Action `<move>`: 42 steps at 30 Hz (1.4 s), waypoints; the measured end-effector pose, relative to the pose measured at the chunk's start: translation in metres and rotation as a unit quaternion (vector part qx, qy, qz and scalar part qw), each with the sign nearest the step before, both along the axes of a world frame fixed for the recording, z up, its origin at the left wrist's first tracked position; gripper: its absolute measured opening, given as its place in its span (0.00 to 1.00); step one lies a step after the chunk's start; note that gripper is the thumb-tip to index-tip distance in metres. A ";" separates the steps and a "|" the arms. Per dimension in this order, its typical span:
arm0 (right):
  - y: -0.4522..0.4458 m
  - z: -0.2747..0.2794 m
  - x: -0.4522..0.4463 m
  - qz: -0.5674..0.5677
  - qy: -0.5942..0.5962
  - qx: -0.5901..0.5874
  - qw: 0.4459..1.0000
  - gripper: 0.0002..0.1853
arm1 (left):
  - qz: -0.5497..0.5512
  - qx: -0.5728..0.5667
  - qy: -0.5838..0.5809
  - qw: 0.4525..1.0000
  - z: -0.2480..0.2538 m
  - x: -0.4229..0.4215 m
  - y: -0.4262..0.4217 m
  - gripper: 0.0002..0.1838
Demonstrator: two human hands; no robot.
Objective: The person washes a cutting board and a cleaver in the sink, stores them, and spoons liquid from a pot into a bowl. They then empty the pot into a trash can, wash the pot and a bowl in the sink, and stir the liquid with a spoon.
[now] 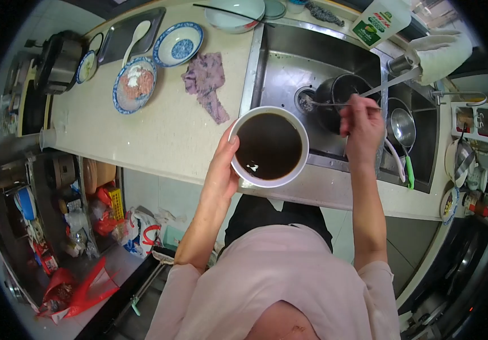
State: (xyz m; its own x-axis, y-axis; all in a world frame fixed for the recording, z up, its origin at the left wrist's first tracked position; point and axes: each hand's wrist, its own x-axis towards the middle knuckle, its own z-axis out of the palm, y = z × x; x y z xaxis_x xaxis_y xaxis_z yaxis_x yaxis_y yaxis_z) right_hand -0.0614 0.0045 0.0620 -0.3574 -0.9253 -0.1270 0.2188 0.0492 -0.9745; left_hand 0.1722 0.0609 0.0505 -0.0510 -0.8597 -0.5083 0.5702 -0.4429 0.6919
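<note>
My left hand (221, 161) grips the left side of a white bowl (304, 130), its thumb on the rim. Dark brown liquid (269, 144) nearly fills the bowl, which is held level at the counter's front edge. Over the sink (289, 62), my right hand (363, 127) is closed on a thin metal utensil (332, 105) that looks like a spoon. Its far end points left, over the drain (305, 97). Under that hand, a dark pot (334, 90) stands in the sink basin, partly hidden.
A purple cloth (205, 79) lies on the counter (159, 133), near a blue-patterned bowl (196, 35) and another holding pinkish minced food (137, 85) and white powder. A strainer (401, 127) rests in the right basin. Behind the sink stands a white bottle (381, 22).
</note>
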 end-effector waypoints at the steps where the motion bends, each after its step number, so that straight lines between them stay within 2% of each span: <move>1: 0.007 0.009 0.001 0.000 -0.034 -0.045 0.998 0.08 | -0.001 0.008 -0.001 1.000 0.000 0.002 0.003 0.28; 2: 0.014 0.014 0.000 0.052 -0.042 -0.083 0.994 0.06 | -0.007 -0.001 0.008 1.000 -0.003 0.003 0.003 0.28; 5: 0.032 0.018 0.018 0.191 -0.024 -0.092 0.977 0.05 | -0.008 -0.004 0.011 1.000 -0.005 0.002 0.002 0.28; 7: 0.035 0.015 0.028 0.232 -0.017 -0.096 0.968 0.04 | -0.013 -0.009 0.015 1.000 -0.006 0.001 0.001 0.29; 15: 0.031 0.013 0.041 0.240 -0.009 -0.037 0.970 0.05 | -0.026 -0.016 0.017 0.999 -0.001 -0.001 -0.001 0.29; 21: 0.028 0.009 0.045 0.242 -0.003 -0.035 0.970 0.05 | -0.026 -0.017 0.014 0.999 -0.002 -0.002 -0.002 0.28; 24: 0.027 0.010 0.046 0.235 0.018 -0.062 0.970 0.05 | -0.025 -0.015 0.017 0.999 -0.002 -0.002 -0.004 0.28; 33: 0.021 0.002 0.033 0.148 -0.078 -0.070 0.983 0.07 | -0.017 -0.003 0.005 1.000 0.003 -0.004 -0.010 0.27; 37: 0.003 0.003 0.016 0.012 -0.127 -0.077 0.989 0.08 | -0.020 -0.011 0.011 1.000 0.001 -0.004 -0.012 0.27; 38: -0.002 0.001 0.011 -0.024 -0.082 -0.040 0.996 0.09 | -0.020 -0.009 0.013 1.000 -0.001 -0.004 -0.012 0.27; 41: -0.004 -0.009 -0.004 -0.016 0.014 0.024 0.999 0.09 | -0.014 -0.002 0.001 1.000 0.003 -0.007 -0.014 0.27; 42: 0.004 -0.007 -0.007 -0.015 0.001 -0.002 1.000 0.08 | -0.013 -0.006 0.001 1.000 0.003 -0.008 -0.016 0.27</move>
